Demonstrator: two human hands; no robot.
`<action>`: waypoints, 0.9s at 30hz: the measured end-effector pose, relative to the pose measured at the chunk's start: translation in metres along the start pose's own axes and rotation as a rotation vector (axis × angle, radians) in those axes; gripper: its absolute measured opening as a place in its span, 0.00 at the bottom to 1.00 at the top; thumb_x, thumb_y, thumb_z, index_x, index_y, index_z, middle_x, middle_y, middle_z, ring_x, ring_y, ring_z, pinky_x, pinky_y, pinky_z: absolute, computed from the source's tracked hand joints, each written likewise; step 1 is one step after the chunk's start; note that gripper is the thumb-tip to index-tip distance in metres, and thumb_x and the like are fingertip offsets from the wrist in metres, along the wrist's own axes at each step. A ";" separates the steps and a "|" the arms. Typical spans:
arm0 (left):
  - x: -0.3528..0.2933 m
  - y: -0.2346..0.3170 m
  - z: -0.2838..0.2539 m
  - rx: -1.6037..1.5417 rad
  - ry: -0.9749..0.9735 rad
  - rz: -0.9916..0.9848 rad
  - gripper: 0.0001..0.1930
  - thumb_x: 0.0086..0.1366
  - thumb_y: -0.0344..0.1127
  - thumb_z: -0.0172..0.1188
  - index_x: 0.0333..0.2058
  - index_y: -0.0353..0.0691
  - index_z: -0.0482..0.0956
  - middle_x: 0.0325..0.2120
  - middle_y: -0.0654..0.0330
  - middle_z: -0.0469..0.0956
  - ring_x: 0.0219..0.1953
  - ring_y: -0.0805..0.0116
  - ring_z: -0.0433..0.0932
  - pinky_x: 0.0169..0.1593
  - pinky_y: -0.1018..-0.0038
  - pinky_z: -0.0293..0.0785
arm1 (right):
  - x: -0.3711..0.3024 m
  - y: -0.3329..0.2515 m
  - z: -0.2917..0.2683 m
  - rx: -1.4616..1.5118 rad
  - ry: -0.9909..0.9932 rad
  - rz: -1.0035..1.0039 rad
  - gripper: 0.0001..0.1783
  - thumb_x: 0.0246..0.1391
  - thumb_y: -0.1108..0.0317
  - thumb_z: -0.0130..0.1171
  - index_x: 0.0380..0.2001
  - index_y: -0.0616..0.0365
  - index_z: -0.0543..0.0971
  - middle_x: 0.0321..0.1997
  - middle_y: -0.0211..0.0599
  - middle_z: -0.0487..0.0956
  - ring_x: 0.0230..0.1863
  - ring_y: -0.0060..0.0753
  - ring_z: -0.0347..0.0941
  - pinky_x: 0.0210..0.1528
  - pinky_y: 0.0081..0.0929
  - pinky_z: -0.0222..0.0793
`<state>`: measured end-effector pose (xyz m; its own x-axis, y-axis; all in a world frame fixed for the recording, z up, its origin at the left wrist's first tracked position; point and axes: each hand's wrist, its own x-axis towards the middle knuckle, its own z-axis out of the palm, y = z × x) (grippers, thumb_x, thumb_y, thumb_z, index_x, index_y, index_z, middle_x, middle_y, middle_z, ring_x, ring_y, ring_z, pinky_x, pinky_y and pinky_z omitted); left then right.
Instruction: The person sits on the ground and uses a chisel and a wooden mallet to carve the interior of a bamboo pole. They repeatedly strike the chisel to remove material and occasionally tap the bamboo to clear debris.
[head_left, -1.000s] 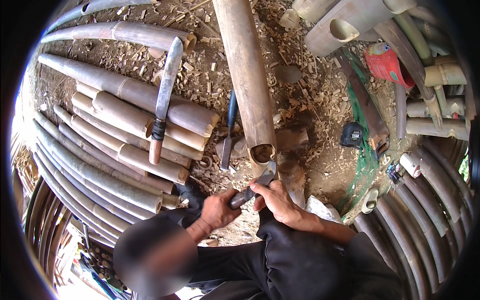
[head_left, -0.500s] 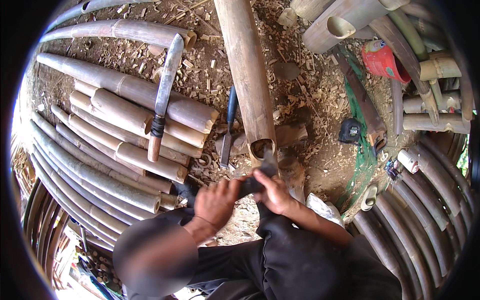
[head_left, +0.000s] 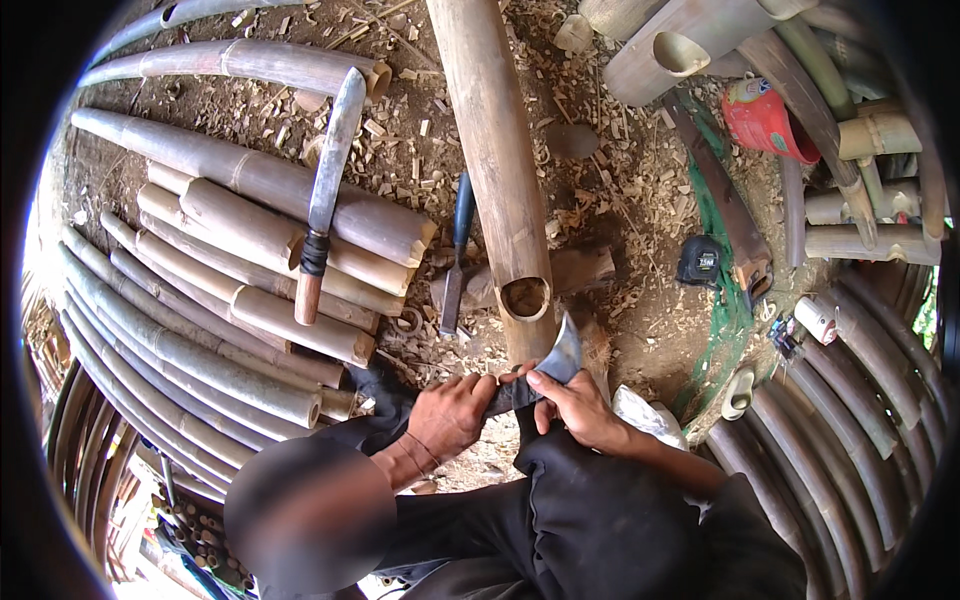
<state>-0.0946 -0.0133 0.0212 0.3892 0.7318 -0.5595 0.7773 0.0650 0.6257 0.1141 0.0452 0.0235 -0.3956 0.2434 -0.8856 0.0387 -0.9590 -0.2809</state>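
Observation:
My left hand is closed around the dark wrapped handle of a curved-blade knife. My right hand grips the same knife where handle meets blade, its thumb against the grey blade. The blade's tip points up, just right of a thick bamboo pole and apart from its oval opening. That opening shows fully, with a pale cut rim. A crosswise log lies beneath the pole. Left of the pole are a chisel with a blue handle and a long machete.
Cut bamboo lengths lie in rows at left, and more bamboo is stacked at lower right. A red bucket, a handsaw, a black tape measure and a white can are at right. Wood chips litter the ground.
The knife blade has come away from the pole's opening and swung to the right, uncovering the hole. Both hands still hold the knife, the right one shifted slightly right and nearer.

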 end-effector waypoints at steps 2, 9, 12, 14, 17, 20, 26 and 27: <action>0.009 0.003 -0.029 0.134 -0.019 0.002 0.09 0.60 0.33 0.55 0.39 0.42 0.68 0.31 0.56 0.76 0.35 0.58 0.81 0.34 0.63 0.77 | 0.007 0.008 -0.004 0.175 -0.042 0.068 0.16 0.64 0.58 0.54 0.47 0.57 0.75 0.28 0.29 0.77 0.16 0.23 0.71 0.20 0.21 0.68; 0.032 -0.013 -0.079 0.105 -0.379 -0.091 0.13 0.55 0.34 0.57 0.40 0.41 0.71 0.26 0.51 0.81 0.29 0.50 0.82 0.33 0.57 0.77 | 0.033 -0.002 0.015 0.471 -0.145 0.155 0.13 0.64 0.61 0.54 0.45 0.58 0.76 0.33 0.35 0.81 0.18 0.25 0.74 0.21 0.21 0.69; 0.021 -0.009 -0.040 -0.034 -0.376 -0.200 0.19 0.52 0.37 0.60 0.43 0.41 0.69 0.26 0.48 0.81 0.30 0.47 0.82 0.34 0.55 0.78 | 0.037 0.011 0.004 0.181 -0.028 0.087 0.15 0.63 0.62 0.55 0.46 0.60 0.76 0.37 0.36 0.82 0.17 0.23 0.72 0.19 0.19 0.67; 0.012 0.003 -0.005 -0.239 -0.227 -0.268 0.21 0.49 0.38 0.63 0.43 0.41 0.70 0.23 0.46 0.79 0.27 0.44 0.81 0.34 0.54 0.78 | 0.030 0.005 0.008 -0.092 0.147 0.023 0.17 0.62 0.57 0.55 0.36 0.62 0.82 0.23 0.33 0.77 0.16 0.24 0.72 0.18 0.23 0.67; 0.020 0.036 0.031 -0.504 -0.164 -0.400 0.32 0.50 0.37 0.64 0.54 0.37 0.65 0.26 0.41 0.80 0.30 0.41 0.81 0.38 0.55 0.78 | 0.036 0.020 -0.008 -0.667 0.395 -0.054 0.22 0.62 0.52 0.52 0.29 0.60 0.83 0.17 0.41 0.79 0.21 0.39 0.76 0.27 0.36 0.72; 0.030 0.064 0.072 -0.715 -0.001 -0.494 0.40 0.51 0.39 0.65 0.61 0.34 0.59 0.28 0.38 0.80 0.32 0.40 0.81 0.39 0.55 0.78 | 0.037 0.008 0.000 -0.678 0.507 -0.215 0.24 0.61 0.51 0.51 0.25 0.60 0.82 0.20 0.48 0.80 0.26 0.49 0.78 0.33 0.41 0.73; 0.034 0.067 0.058 -0.832 0.032 -0.491 0.44 0.53 0.41 0.68 0.66 0.35 0.56 0.38 0.40 0.81 0.41 0.48 0.82 0.45 0.64 0.77 | 0.038 0.027 -0.009 -1.008 0.514 -0.311 0.23 0.64 0.53 0.47 0.32 0.62 0.81 0.21 0.45 0.80 0.27 0.46 0.79 0.35 0.40 0.72; 0.025 0.062 0.059 -0.835 0.054 -0.435 0.44 0.52 0.40 0.69 0.65 0.35 0.57 0.39 0.43 0.81 0.41 0.51 0.82 0.46 0.66 0.77 | 0.030 0.023 -0.004 -0.930 0.485 -0.247 0.23 0.63 0.53 0.48 0.32 0.63 0.81 0.21 0.47 0.80 0.27 0.46 0.79 0.33 0.41 0.72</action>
<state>-0.0079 -0.0312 0.0140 0.1085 0.5583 -0.8225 0.2349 0.7895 0.5670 0.1068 0.0315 -0.0110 -0.0897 0.6431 -0.7605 0.7711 -0.4384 -0.4617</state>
